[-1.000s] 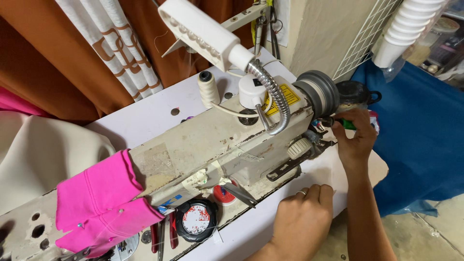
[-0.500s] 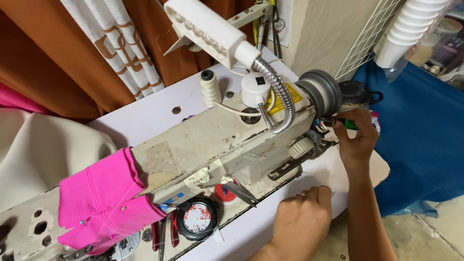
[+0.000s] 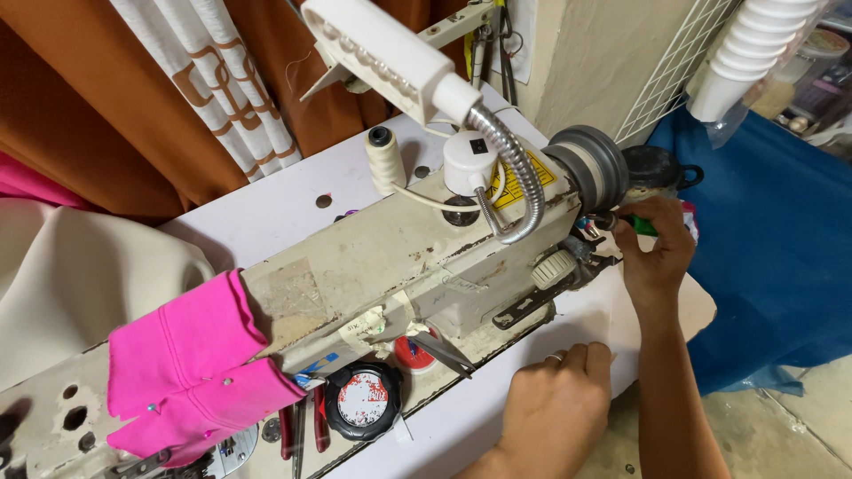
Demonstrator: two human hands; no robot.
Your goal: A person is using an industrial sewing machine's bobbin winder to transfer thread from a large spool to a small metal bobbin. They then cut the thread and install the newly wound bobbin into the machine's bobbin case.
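Observation:
A worn cream sewing machine (image 3: 417, 266) lies across a white table (image 3: 284, 208). My right hand (image 3: 655, 253) is at the machine's right end, just below the grey handwheel (image 3: 590, 168), with its fingers closed on a green-handled tool (image 3: 643, 226). My left hand (image 3: 555, 412) rests palm down on the table's front edge, fingers together, holding nothing. A white lamp (image 3: 377, 58) on a flexible metal neck arches over the machine.
Pink cloth (image 3: 191, 368) with pins drapes over the machine's left end. A black round tape measure (image 3: 362, 399), red-handled pliers (image 3: 306, 426), a cream thread cone (image 3: 383, 160), blue fabric (image 3: 781, 248) at right, orange curtains behind.
The view has shifted slightly. My right hand stays at the handwheel end with the green tool; my left hand stays on the table edge.

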